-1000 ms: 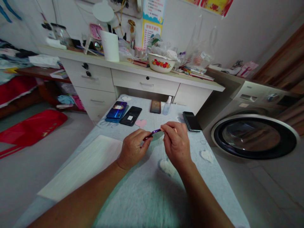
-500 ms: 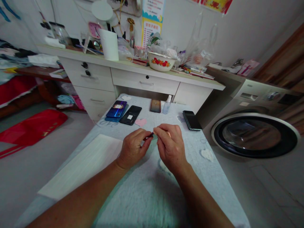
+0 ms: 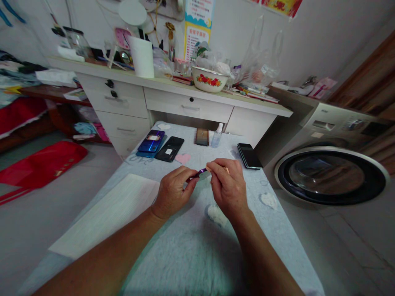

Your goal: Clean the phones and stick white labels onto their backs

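Between my hands, above the middle of the table, is a thin dark purple object (image 3: 201, 172), seen nearly edge-on. My left hand (image 3: 174, 190) pinches its left end between thumb and fingers. The closed fingers of my right hand (image 3: 227, 185) are at its right end, with a bit of something orange-tan showing among them; what they grip is too small to make out. Beyond my hands lie a blue phone (image 3: 151, 142) on another one, a black phone (image 3: 170, 149), a small pixelated item (image 3: 202, 137) and a clear spray bottle (image 3: 217, 135).
A dark phone (image 3: 249, 156) lies near the table's right edge. A pale board (image 3: 108, 216) lies at the left on the cloth-covered table (image 3: 173, 267). Behind stands a white desk (image 3: 191, 107) with a floral bowl (image 3: 210, 80); at the right is a washing machine (image 3: 333, 135).
My right hand has moved a little to the right, away from my left hand. More of the purple object shows between them. My left hand has stayed in place.
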{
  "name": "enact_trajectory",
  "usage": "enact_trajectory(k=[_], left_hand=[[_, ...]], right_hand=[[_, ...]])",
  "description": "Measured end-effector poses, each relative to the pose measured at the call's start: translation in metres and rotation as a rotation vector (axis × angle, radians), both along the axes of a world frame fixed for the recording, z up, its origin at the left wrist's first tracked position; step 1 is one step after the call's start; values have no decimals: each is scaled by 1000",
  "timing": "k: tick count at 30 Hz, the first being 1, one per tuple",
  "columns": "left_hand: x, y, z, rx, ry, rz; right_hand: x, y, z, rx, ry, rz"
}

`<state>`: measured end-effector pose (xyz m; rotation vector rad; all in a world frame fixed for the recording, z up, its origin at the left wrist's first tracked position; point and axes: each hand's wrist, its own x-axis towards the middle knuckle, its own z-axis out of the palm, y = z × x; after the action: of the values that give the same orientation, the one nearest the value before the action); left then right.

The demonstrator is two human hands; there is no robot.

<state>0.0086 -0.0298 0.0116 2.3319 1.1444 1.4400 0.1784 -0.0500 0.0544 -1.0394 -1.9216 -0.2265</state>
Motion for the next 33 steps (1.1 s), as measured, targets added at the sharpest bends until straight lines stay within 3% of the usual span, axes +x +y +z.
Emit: enact_trajectory(k=[11,33], left_hand=[[1,0,-1,12,-5,-6],[1,-1,-1,8,-14,-35]], right_hand=[[6,3,0,19,59,-121],[-6,-4,-3,23,7,41]])
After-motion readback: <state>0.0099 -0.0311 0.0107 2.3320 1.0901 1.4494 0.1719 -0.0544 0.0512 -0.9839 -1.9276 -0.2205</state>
